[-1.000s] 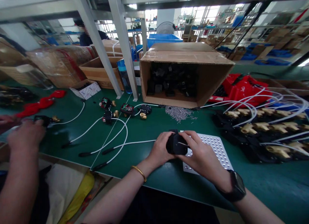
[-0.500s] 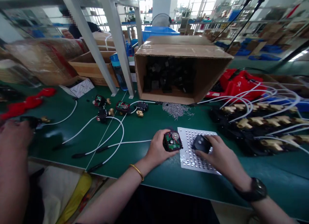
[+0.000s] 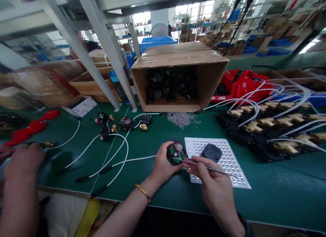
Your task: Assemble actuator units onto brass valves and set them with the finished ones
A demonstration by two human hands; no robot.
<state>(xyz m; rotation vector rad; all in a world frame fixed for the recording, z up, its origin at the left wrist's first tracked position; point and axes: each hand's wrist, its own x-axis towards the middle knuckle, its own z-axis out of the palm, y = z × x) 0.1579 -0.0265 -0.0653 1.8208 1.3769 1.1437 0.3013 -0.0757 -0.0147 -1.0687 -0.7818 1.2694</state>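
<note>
My left hand [image 3: 163, 161] is wrapped round an open black valve-actuator housing [image 3: 169, 155], its green circuit board and a round metal part facing up. In my right hand [image 3: 212, 179] is a pair of metal tweezers [image 3: 214, 169], with tips over the circuit board; whether they touch it I cannot tell. A black cover [image 3: 212, 152] lies on a white sheet [image 3: 229, 162] with rows of small shiny round spots, just beyond my right hand. A white cable [image 3: 137, 159] runs left from near the housing.
A cardboard box [image 3: 214, 73] of black parts stands behind a pile of small screws [image 3: 182, 119]. Several brass-fitted units [image 3: 285, 122] with white cables fill the right. Loose units [image 3: 125, 121] lie left of centre. A co-worker's hands [image 3: 28, 158] work at the far left.
My right hand has let go of the black cover, which now rests on the white sheet, and holds tweezers at the circuit board. The view has shifted slightly.
</note>
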